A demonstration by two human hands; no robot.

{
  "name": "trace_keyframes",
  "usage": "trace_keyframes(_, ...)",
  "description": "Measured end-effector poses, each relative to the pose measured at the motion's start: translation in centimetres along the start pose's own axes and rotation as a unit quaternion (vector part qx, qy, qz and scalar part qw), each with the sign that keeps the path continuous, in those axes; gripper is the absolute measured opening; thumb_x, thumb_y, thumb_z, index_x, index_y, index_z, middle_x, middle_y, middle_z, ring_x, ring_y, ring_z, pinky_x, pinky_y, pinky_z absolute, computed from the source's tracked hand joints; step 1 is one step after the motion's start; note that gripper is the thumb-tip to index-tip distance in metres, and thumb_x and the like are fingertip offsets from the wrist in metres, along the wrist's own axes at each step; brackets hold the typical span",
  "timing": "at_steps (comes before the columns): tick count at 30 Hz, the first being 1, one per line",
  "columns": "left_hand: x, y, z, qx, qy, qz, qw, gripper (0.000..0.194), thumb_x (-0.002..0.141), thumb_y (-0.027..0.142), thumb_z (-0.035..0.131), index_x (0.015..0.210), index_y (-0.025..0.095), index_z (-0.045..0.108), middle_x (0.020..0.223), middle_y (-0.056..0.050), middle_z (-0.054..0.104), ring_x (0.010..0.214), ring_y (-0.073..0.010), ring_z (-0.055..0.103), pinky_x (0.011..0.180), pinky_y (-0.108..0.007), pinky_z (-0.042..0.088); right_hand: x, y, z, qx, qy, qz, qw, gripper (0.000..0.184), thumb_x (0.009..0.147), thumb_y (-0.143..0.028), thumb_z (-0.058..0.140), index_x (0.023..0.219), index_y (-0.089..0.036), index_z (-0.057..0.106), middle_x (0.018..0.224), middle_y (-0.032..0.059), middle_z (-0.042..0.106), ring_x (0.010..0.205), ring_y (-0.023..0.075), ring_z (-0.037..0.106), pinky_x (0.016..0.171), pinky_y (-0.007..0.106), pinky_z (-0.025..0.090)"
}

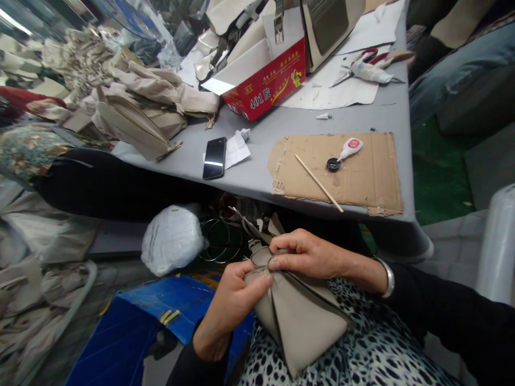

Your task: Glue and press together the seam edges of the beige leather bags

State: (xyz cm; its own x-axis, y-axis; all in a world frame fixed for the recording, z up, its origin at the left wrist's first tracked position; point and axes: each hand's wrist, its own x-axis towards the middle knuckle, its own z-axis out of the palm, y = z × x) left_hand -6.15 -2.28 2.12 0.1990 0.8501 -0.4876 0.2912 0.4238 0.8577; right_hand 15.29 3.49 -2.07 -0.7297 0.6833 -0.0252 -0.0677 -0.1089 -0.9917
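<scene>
Grey-covered table (257, 169) stands ahead of the person, bearing a red box (267, 86) at the rear and a cardboard sheet (368, 182) near the front edge. Beige bag (309, 321) lies in the lap, its narrow gathered end raised. Left hand (235, 295): thumb and fingers closed, no visible gap, pinching one side of that end. Right hand (308, 256): likewise closed, thumb and bent fingers nipping the other side, just beside the left. Phone (214, 158) and small white bottle (352, 146) rest on the table, untouched. Metal buckle (254, 245) sits just beyond the fingertips. Assessment: close finger work on the folded material appears in hand; the next move calls for steady pinches and aligned layers, without strain on the seam.
</scene>
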Motion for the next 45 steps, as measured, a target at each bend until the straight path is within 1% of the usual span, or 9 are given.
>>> trace_keyframes(2,0.2,-0.2,0.5,-0.050,0.020,-0.011,0.999,0.026,0.081,0.037,0.079,0.088,0.012,0.080,0.083,-0.007,0.075,0.072,-0.0187,0.062,0.066,-0.023,0.047,0.0,-0.2,-0.5,0.007,-0.023,0.008,1.000,0.030,0.094,-0.040,0.067,0.079,-0.016,0.058,0.067,-0.0059,0.041,0.063,0.0095,0.035,0.055,0.022,0.028)
trace_keyframes(6,1.0,-0.8,1.3,-0.129,0.026,-0.025,0.991,0.034,0.073,0.043,0.086,0.082,0.011,0.078,0.073,-0.007,0.072,0.063,-0.0170,0.059,0.059,-0.023,0.046,-0.1,-0.5,-1.1,0.045,-0.048,0.048,0.997,0.028,0.092,-0.041,0.070,0.084,-0.016,0.059,0.065,-0.0071,0.039,0.058,0.0084,0.032,0.051,0.021,0.025)
trace_keyframes(12,1.9,-1.4,1.6,-0.177,0.015,-0.023,0.984,0.041,0.070,0.046,0.087,0.087,0.009,0.078,0.074,-0.009,0.072,0.063,-0.0187,0.062,0.058,-0.025,0.048,-0.1,-0.1,-0.3,0.091,0.027,0.065,0.993,0.044,0.084,-0.057,0.075,0.081,-0.015,0.059,0.062,-0.0070,0.040,0.057,0.0083,0.033,0.051,0.021,0.027)
trace_keyframes(17,1.8,-1.2,1.4,-0.165,0.006,-0.015,0.986,0.040,0.071,0.044,0.086,0.088,0.009,0.078,0.077,-0.009,0.073,0.068,-0.0213,0.065,0.063,-0.027,0.052,0.0,-0.1,0.0,0.115,0.025,0.066,0.991,0.046,0.082,-0.058,0.078,0.080,-0.015,0.060,0.061,-0.0068,0.042,0.056,0.0082,0.035,0.050,0.021,0.028)
trace_keyframes(25,1.5,-0.4,1.3,-0.130,0.014,0.007,0.991,0.032,0.073,0.041,0.083,0.079,0.010,0.076,0.074,-0.007,0.071,0.062,-0.0183,0.061,0.056,-0.024,0.048,-0.1,0.6,0.4,0.129,0.034,0.045,0.990,0.044,0.086,-0.057,0.075,0.083,-0.015,0.062,0.066,-0.0060,0.042,0.058,0.0083,0.034,0.053,0.021,0.030)
trace_keyframes(29,1.7,-0.6,1.5,-0.144,0.000,0.005,0.990,0.034,0.073,0.042,0.083,0.086,0.010,0.078,0.078,-0.009,0.074,0.067,-0.0200,0.063,0.060,-0.025,0.050,-0.3,0.6,0.3,0.131,0.034,0.048,0.990,0.044,0.085,-0.057,0.076,0.082,-0.015,0.061,0.065,-0.0064,0.041,0.057,0.0082,0.033,0.052,0.021,0.029)
trace_keyframes(32,1.9,-0.8,1.6,-0.152,-0.001,0.012,0.988,0.033,0.076,0.040,0.082,0.090,0.010,0.079,0.078,-0.008,0.074,0.067,-0.0184,0.063,0.062,-0.024,0.049,-0.3,0.5,0.2,0.139,0.038,0.056,0.988,0.046,0.083,-0.058,0.077,0.081,-0.016,0.059,0.064,-0.0069,0.041,0.056,0.0080,0.033,0.052,0.021,0.029)
trace_keyframes(39,2.3,-1.0,1.4,-0.138,-0.003,0.001,0.990,0.037,0.075,0.043,0.083,0.089,0.009,0.079,0.074,-0.008,0.072,0.066,-0.0188,0.061,0.060,-0.024,0.048,-0.2,0.6,0.1,0.139,0.052,0.061,0.987,0.048,0.081,-0.059,0.078,0.083,-0.015,0.059,0.064,-0.0063,0.045,0.057,0.0079,0.036,0.052,0.020,0.030)
trace_keyframes(45,2.6,-0.8,1.4,-0.130,-0.004,0.006,0.991,0.032,0.076,0.040,0.082,0.087,0.010,0.079,0.076,-0.008,0.072,0.066,-0.0173,0.060,0.060,-0.023,0.047,-0.2,0.8,-0.1,0.159,0.050,0.062,0.984,0.047,0.081,-0.058,0.078,0.083,-0.015,0.060,0.065,-0.0057,0.046,0.057,0.0082,0.038,0.053,0.021,0.031)
